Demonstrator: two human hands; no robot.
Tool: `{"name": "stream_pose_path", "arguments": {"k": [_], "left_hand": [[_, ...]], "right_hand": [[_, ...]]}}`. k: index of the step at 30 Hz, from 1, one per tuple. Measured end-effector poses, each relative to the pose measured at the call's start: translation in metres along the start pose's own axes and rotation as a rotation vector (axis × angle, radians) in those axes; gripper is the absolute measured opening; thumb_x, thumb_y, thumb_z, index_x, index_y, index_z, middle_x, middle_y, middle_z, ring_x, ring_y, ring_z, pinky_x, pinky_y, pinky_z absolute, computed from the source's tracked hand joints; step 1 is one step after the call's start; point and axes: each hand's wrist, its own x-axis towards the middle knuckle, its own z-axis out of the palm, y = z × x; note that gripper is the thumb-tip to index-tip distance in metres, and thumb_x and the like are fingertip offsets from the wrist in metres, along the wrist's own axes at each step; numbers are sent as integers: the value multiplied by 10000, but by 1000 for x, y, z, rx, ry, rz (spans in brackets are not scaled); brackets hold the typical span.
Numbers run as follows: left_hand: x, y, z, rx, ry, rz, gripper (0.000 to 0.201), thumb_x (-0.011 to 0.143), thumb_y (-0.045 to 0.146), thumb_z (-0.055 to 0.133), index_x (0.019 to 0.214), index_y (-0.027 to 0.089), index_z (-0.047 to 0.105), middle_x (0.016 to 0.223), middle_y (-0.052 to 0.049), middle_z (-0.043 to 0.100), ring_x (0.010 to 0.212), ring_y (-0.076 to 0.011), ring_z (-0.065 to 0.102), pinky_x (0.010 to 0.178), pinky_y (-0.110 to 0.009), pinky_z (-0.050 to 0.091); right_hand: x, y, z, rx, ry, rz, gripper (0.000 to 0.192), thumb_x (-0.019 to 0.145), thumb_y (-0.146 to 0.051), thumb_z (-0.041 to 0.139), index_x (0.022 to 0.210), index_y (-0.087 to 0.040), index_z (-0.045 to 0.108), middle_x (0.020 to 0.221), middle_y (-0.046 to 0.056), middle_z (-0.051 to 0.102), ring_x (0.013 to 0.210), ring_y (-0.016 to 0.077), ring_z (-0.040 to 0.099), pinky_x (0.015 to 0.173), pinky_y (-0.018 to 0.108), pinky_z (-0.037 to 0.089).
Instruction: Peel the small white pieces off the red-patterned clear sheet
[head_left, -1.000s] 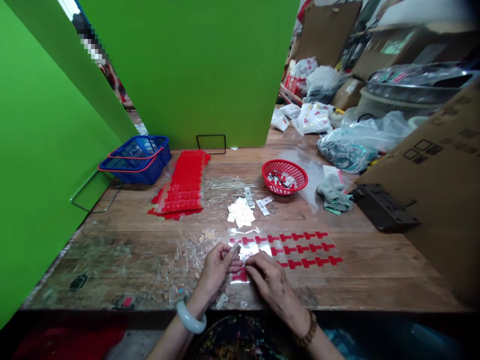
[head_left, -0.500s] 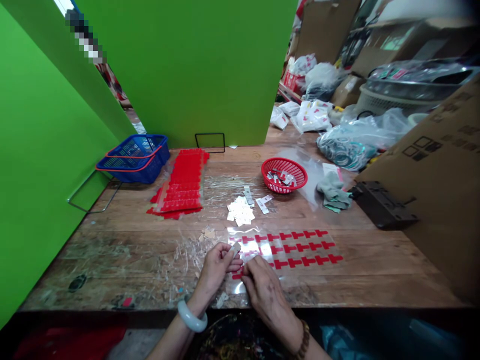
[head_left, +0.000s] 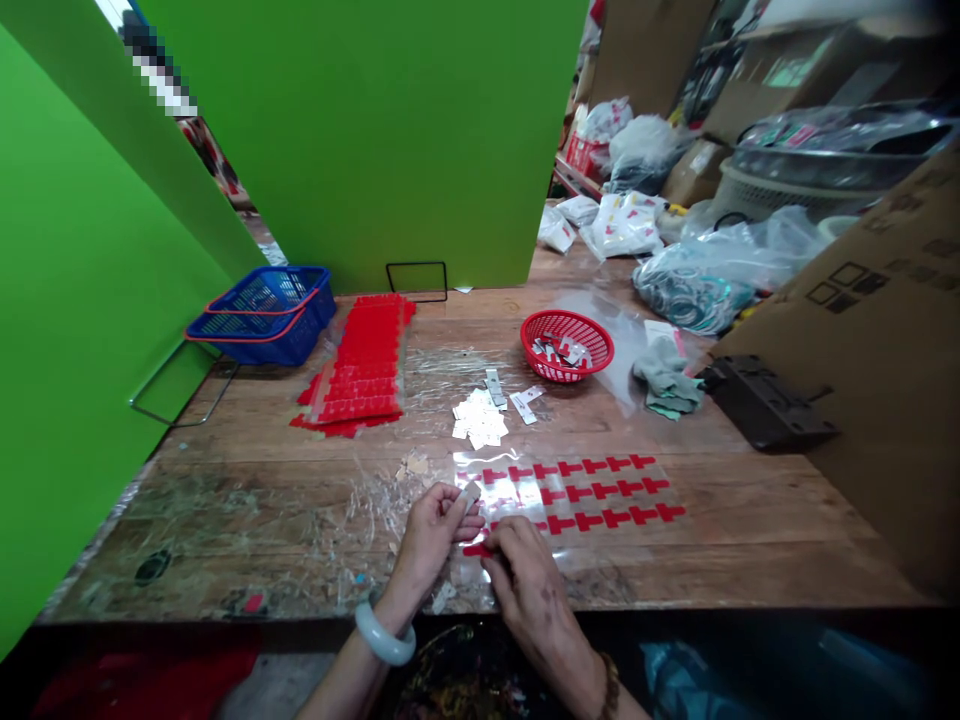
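Note:
My left hand [head_left: 435, 525] pinches a small whitish card piece [head_left: 469, 497] between thumb and fingers, over the near left part of a clear sheet. Red T-shaped stickers [head_left: 589, 521] run along this clear sheet [head_left: 555, 550] in three rows. At its lower left end, my right hand [head_left: 529, 575] has thumb and forefinger closed at a red sticker [head_left: 475, 549], whose right end the fingers cover. Just beyond the sheet lies a pile of white card pieces [head_left: 480, 420], with an L-shaped card piece [head_left: 526, 404] to its right.
A stack of red sticker sheets [head_left: 367, 360] lies at left, beside a blue basket [head_left: 281, 345]. Farther right stand a red basket [head_left: 568, 377] with card pieces, a grey cloth [head_left: 667, 380] and a dark metal box [head_left: 769, 405]. Green panels [head_left: 360, 140] wall the back and left.
My right fingertips have shifted slightly, and the red sticker beside them shows more fully. My left hand stays nearly in place with the card piece. The view has tilted a little.

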Motion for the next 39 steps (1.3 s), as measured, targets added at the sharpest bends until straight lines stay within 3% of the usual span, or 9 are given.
{"name": "stream_pose_path", "arguments": {"k": [5,9,12,15,20,26,34,39], "left_hand": [[1,-2,-1,12,0,9,244,720,350,652,790,147,536,666,-27,668,664,-191,686,660,-318,552],[1,-3,-1,5,-5,12,251,721,363,648,791,147,539,673,-29,669,679,-196,687,674,-330,552],[0,-1,-1,-3,-3,11,271,700,375,664,795,148,552,688,-28,672,678,-197,687,663,-320,552],[0,0,0,-5,1,2,267,694,370,671,797,151,559,699,-25,673,674,-193,688,655,-305,552],[0,-1,0,8,8,3,251,713,358,658,805,149,555,683,-23,668,678,-192,689,656,-301,554],[2,-3,-1,5,11,9,275,696,369,672,801,143,558,687,-30,673,674,-192,689,650,-299,553],[1,-2,0,5,26,-1,278,686,362,685,792,128,579,727,-66,701,663,-191,688,630,-283,553],[-1,6,-1,-28,16,-73,279,670,307,713,846,119,606,723,-69,704,659,-182,687,629,-253,552]], "right_hand": [[3,-3,1,-8,-20,23,147,800,-53,443,766,-192,476,783,28,504,748,178,464,675,299,382],[2,0,3,36,-14,54,168,789,-38,453,803,-194,512,812,31,534,779,180,492,699,302,404],[1,4,4,61,22,47,247,800,-65,456,987,-204,539,924,60,565,850,198,517,751,328,435],[-1,9,5,65,82,14,391,818,-123,467,1198,-207,444,1062,102,547,909,222,526,779,357,456],[-3,4,4,50,52,-4,203,852,-137,441,1017,-217,528,919,83,545,852,217,520,742,339,448],[1,-5,3,62,32,62,118,856,-124,430,803,-198,505,794,40,490,733,178,476,653,294,412],[-7,-5,-10,152,-119,53,119,820,-111,497,748,-206,501,783,9,522,783,173,485,755,309,377],[-7,4,-18,377,-53,195,41,802,-198,544,784,-198,507,789,6,547,758,159,515,694,258,415]]}}
